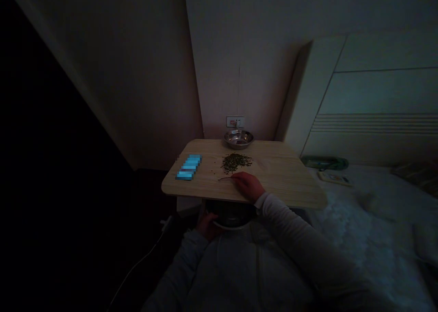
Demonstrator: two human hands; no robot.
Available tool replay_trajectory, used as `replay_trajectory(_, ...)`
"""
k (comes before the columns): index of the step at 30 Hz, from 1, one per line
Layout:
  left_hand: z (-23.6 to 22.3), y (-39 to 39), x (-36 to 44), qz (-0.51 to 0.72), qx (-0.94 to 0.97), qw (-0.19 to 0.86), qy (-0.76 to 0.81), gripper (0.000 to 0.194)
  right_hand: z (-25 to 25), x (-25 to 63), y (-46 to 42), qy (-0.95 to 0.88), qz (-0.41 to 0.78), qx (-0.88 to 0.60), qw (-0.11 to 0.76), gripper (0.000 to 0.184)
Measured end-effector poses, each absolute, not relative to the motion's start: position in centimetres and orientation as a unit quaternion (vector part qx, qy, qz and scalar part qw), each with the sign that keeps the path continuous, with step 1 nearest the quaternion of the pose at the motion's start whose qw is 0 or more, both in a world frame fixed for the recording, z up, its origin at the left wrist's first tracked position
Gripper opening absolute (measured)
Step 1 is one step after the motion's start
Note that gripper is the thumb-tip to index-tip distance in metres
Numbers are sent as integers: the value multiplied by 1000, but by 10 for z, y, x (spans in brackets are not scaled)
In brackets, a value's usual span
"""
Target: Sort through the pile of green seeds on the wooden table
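Note:
My right hand (249,186) rests over the front part of the wooden table (280,166), its fingers closed on a thin dark stick-like tool (225,179) that points left. Just beyond the hand lies a loose pile of small dark green beans or seeds (234,162), with a few scattered to its left. Below the table's front edge, my left hand (209,225) grips the rim of a bowl (234,221) held near my lap. The bowl's far side is hidden under the tabletop, and its contents are too dark to make out.
A shiny metal bowl (238,140) stands at the table's back edge, below a wall socket (235,121). A phone with a lit, blurred screen (189,167) lies on the left side. To the right is a bed (362,230) with a green object (325,163). A white cable (137,264) hangs at left.

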State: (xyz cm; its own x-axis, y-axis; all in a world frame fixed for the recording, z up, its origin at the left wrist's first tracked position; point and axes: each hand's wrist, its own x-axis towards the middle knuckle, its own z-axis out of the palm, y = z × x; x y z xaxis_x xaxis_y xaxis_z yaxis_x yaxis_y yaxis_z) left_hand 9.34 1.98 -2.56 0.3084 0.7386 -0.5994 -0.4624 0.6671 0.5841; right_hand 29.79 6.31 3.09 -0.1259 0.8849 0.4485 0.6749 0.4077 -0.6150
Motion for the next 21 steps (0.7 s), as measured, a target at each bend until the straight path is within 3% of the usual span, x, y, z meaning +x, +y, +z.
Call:
replay_trajectory(12,-32,22,95,364,136,806,447,39,32,307,45,-781,137,-481,374,22)
replay_trajectory(21,-30,21,94,386,159,779,467,26,47,304,45,-617,206,-538,536,25)
